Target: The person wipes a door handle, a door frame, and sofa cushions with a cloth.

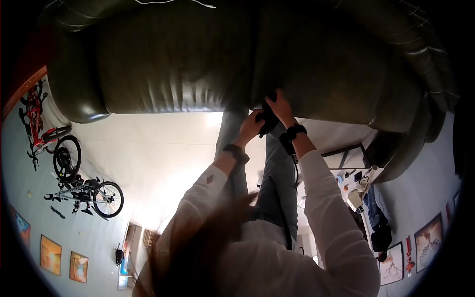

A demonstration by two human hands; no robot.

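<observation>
Both hands meet at the front edge of a dark green leather sofa (173, 59), above my jeans-clad legs (277, 183). My left hand (251, 124) is closed, its curled fingers gripping a black, soft-looking item (268, 121). On the other side of that item, my right hand (281, 106) has its fingers bent around the upper part. The item is too dark to show its exact kind, and the fingers cover part of it. Black bands circle both wrists, and a dark box-shaped piece with a cable hangs by the right one.
The room behind appears upside down. Two bicycles, one red (35, 121) and one grey (89, 193), stand at the left. To the right, a cluttered white table (381, 171) is near another person (380, 222). Framed pictures (51, 255) hang on the walls.
</observation>
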